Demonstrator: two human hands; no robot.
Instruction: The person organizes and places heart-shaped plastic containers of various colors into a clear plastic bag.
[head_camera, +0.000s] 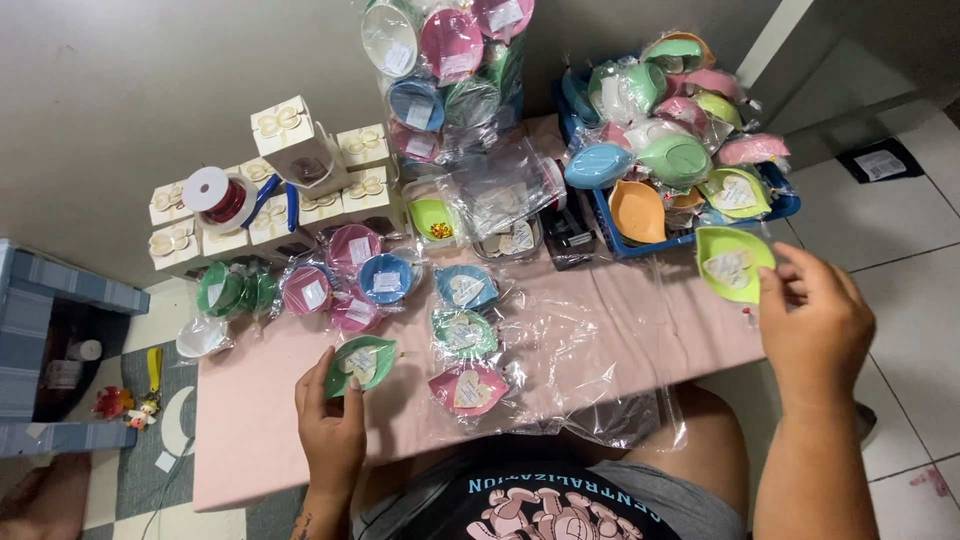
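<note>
Two leaf-shaped dishes are in my grips: my left hand (332, 425) pinches a dark green dish (360, 364) over the pink surface (250, 420), my right hand (815, 320) clasps a lime dish (733, 262) beside the blue basket (640, 243).

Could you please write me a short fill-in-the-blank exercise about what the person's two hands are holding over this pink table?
1. The left hand holds a dark green dish shaped like a ____.
2. The right hand holds a lime green dish beside the ____ crate full of dishes.
3. The dish in the bag nearest the person, the pink one, is shaped like a ____.
4. The spool of red ribbon sits among small ____ boxes.

Missing words: leaf; blue; heart; white
</note>
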